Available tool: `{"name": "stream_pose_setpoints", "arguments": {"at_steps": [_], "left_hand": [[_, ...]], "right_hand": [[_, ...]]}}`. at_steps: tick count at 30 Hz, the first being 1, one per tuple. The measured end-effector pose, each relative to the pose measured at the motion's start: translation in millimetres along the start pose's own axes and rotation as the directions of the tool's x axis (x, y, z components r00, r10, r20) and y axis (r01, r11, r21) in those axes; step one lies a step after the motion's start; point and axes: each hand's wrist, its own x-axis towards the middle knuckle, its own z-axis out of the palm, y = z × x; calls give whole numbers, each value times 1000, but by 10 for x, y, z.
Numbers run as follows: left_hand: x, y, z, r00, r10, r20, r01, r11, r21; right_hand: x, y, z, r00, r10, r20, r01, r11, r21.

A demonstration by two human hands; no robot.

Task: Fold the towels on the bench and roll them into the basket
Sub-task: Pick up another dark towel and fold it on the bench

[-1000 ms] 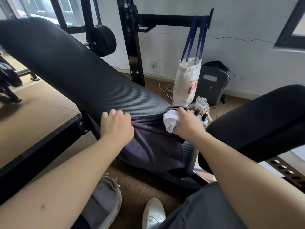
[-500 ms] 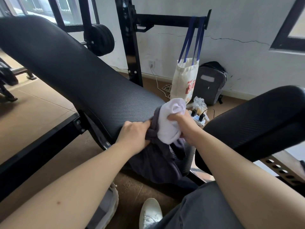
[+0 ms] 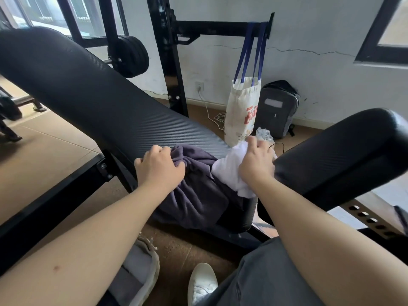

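We have barely begun: both towels lie bunched and unfolded.
Our left hand grips the dark towel on the bench; at its three o'clock, apart, our right hand clutches the white towel. Folding, rolling and loading remain.

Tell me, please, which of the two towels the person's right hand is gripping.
The white towel: the right hand grips it, whereas the left hand holds the larger dark purple towel draped over the bench end.
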Motion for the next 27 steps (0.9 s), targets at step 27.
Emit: {"name": "stream_pose_setpoints", "arguments": {"at_steps": [27], "left_hand": [[-43, 82, 48, 995, -90, 46, 96, 698, -710]], "right_hand": [[-65, -125, 109, 924, -371, 94, 382, 910, -161]]}}
